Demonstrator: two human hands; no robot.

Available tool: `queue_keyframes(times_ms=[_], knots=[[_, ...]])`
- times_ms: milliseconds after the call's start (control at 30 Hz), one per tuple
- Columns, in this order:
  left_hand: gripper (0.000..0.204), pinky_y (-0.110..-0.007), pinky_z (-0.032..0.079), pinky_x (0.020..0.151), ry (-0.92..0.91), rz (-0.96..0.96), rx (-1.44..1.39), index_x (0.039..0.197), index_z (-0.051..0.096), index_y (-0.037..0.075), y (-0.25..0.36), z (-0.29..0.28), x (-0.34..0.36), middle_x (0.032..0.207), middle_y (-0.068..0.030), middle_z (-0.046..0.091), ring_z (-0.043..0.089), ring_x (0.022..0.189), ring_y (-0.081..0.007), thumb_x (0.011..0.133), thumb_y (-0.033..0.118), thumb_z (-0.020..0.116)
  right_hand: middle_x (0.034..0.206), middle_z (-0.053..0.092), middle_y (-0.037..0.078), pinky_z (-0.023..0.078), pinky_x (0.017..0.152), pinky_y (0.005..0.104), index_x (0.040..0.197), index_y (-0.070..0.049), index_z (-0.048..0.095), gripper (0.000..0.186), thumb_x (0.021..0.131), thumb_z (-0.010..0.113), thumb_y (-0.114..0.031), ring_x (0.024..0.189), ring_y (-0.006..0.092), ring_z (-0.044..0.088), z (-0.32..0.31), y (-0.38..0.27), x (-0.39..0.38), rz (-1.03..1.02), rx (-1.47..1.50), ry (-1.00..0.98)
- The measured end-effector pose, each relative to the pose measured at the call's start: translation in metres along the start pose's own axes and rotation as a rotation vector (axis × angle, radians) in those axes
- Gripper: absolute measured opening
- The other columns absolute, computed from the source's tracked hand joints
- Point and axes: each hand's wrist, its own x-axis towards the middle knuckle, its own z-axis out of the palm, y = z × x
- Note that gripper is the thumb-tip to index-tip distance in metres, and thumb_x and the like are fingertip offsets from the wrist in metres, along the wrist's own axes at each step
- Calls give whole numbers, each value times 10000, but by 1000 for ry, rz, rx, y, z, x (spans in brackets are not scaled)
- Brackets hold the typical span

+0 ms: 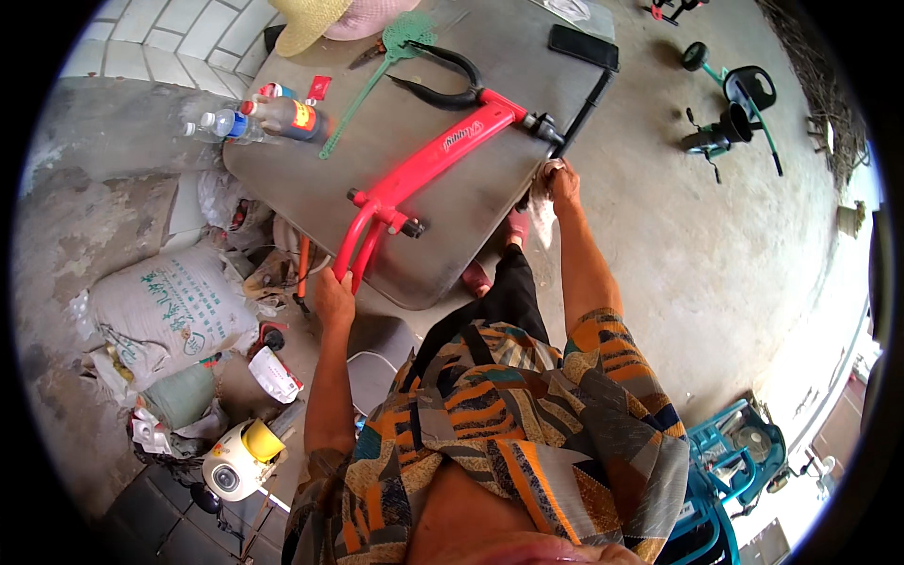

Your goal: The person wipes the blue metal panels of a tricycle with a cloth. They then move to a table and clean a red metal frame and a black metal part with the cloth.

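Note:
A red metal frame, like a child's bike frame (438,155), lies slantwise across the grey table (273,165). My left hand (335,299) is closed round the curved red tubes at its near end. A black fork-shaped part (452,97) lies at its far end. At the table's right edge my right hand (563,186) is closed on a pale rag (541,212) that hangs down. Just beyond that hand a black rod (589,113) runs up to a black rectangular piece (584,45); whether my fingers touch the rod, I cannot tell.
A green fly swatter (377,71), pliers (367,55), plastic bottles (292,118) and a straw hat (306,24) are on the table. A full woven sack (174,311) stands left. Child tricycles (730,127) are on the floor at the right.

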Motion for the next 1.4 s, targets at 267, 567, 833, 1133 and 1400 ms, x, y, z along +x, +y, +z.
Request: queue_keyframes(times_ms=[267,567,833,1133,1400], knots=[[333,-485,448,773,-74,-129,-86,942,505,13,-7,8,-15,926,-214,583,566,902,-411,867,312,630,902,637,278,468,782,473,929,16,650,290,840,467,-190,894,437,607,13,-13,-13,-133,-620,100],[338,-476,453,766,-30,-196,-138,941,520,8,-4,5,-41,925,-207,584,570,882,-398,857,314,636,804,667,206,492,692,415,893,14,657,269,845,488,-190,778,324,656,52,-29,1,-267,-837,61],[380,-487,452,702,18,-211,-230,936,541,20,-12,18,-60,868,-211,606,590,817,-418,840,371,647,931,669,223,493,801,437,1010,-48,674,283,806,506,-148,910,396,633,57,-45,-15,-426,-988,-88],[410,-488,472,725,-170,-290,-199,895,564,2,5,-5,-54,874,-233,628,607,831,-420,851,406,615,978,675,167,507,810,353,1036,-43,655,308,781,486,-11,903,318,658,99,-88,-99,-448,-640,-270],[406,-457,473,782,-33,-225,-471,1049,576,-8,7,3,-71,978,-228,617,598,902,-405,842,336,635,971,653,177,498,802,408,1053,-10,616,342,714,570,-16,918,368,618,215,-58,-237,-787,-527,-875]])
